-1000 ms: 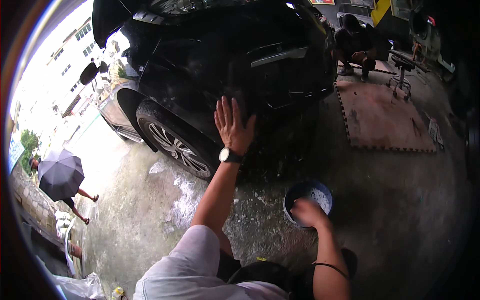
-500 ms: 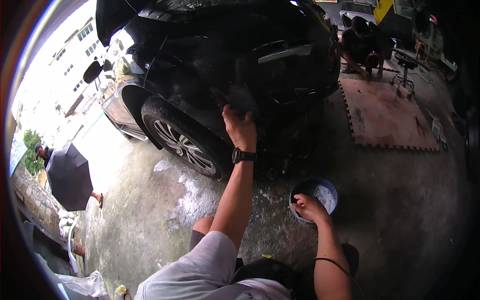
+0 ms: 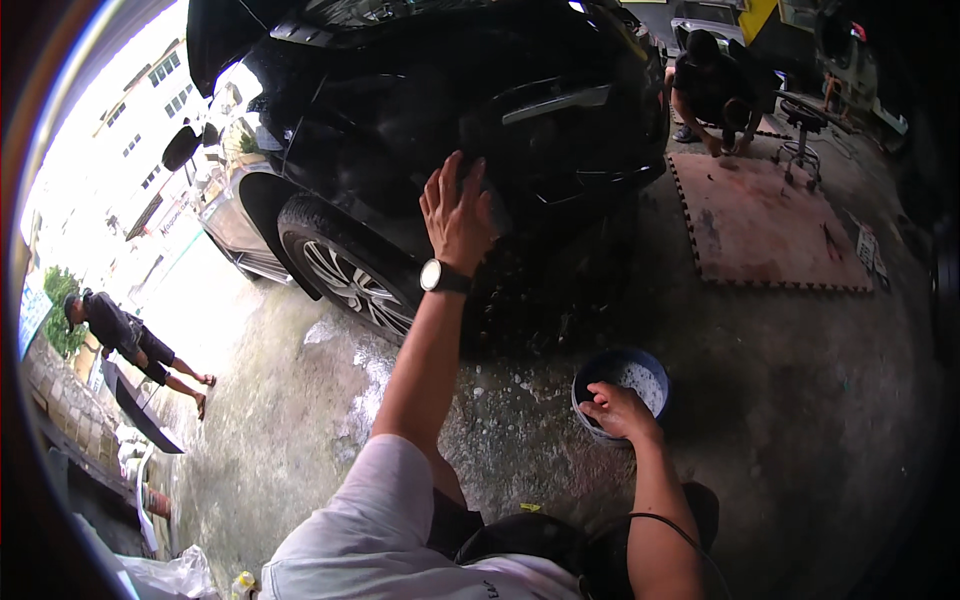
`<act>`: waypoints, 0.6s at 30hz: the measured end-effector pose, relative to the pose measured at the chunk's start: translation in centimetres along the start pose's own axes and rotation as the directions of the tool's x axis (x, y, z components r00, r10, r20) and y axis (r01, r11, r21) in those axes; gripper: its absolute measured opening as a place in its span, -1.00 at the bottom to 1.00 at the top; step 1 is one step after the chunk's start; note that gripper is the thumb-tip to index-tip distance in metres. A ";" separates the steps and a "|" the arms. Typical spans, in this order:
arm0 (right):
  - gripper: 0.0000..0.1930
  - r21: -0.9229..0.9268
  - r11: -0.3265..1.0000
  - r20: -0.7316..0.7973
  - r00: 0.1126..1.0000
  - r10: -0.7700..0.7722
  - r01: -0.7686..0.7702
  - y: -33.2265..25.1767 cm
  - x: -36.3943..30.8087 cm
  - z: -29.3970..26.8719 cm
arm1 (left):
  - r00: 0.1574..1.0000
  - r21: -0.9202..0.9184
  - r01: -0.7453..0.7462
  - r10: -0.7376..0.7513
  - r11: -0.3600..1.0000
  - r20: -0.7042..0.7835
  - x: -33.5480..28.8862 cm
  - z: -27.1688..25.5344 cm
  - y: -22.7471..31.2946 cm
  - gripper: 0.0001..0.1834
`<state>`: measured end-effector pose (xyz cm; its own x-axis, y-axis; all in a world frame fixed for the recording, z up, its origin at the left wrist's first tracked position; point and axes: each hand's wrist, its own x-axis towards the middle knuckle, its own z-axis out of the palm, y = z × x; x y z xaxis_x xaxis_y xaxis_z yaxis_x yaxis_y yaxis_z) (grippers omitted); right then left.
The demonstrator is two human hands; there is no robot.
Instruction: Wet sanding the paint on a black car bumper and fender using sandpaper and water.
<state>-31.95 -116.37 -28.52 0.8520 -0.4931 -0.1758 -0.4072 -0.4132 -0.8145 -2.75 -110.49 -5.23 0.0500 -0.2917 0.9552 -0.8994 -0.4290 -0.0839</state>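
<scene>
My left hand (image 3: 458, 215), with a round-faced watch (image 3: 432, 276) on its wrist, reaches up to the black car's bumper corner (image 3: 400, 150). Its fingers are spread against the dark panel, palm toward it. A faint pale patch shows beside the fingers; I cannot tell whether it is a reflection. Lower right, a round blue bucket (image 3: 664, 378) of foamy white liquid (image 3: 640, 380) stands on the floor. Over its near rim is my right hand (image 3: 620, 412), closed with curled fingers; what lies inside them, if anything, is hidden.
The car's wheel (image 3: 355, 280) stands left of my left hand. Pink foam matting (image 3: 760, 225) covers floor at the right, with a crouching person (image 3: 715, 90) and a wheeled stool (image 3: 802, 135) beside it. Another person (image 3: 130, 335) stands at far left near a dark umbrella (image 3: 140, 410).
My left hand has moved left and slightly up along the bumper, its fingers spreading. My right hand stays at the bucket. At far left, the person's umbrella has swung down.
</scene>
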 end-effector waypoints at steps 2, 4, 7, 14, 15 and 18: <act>-0.40 0.005 1.000 -0.004 1.000 0.010 -0.010 0.3 0.1 0.2 | 0.986 0.054 -0.125 0.118 0.991 0.114 1.3 -1.0 -1.2 -0.47; -0.41 0.013 1.000 0.001 1.000 0.029 -0.029 0.0 0.0 0.3 | 0.984 0.024 -0.151 0.148 0.988 0.097 2.0 -1.8 -2.4 -0.57; -0.41 -0.019 0.999 -0.052 0.998 0.026 -0.027 0.3 -0.1 -0.5 | 0.959 -0.011 -0.244 0.243 0.970 0.147 3.7 -1.7 -2.9 -0.73; -0.26 0.517 0.856 0.005 1.000 0.002 -0.004 2.0 1.2 2.8 | 0.867 -0.172 -0.022 0.105 0.985 0.488 -0.3 -3.4 0.2 -0.75; -0.29 0.373 0.915 -0.127 0.985 -0.114 0.154 4.5 2.9 4.3 | 0.871 -0.353 0.018 0.159 0.936 0.466 -1.7 -1.7 -0.4 -0.78; -0.49 -0.055 0.989 -0.113 0.984 -0.140 0.135 -1.8 0.5 1.3 | 0.860 -0.476 0.214 0.067 0.853 0.507 -8.2 -2.5 2.6 -0.80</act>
<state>-30.39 -114.89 -27.84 0.8579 -0.5138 0.0039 -0.3060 -0.5170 -0.7994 -6.60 -107.11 -12.62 0.2024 -0.7127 0.6716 -0.9633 -0.0216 0.2674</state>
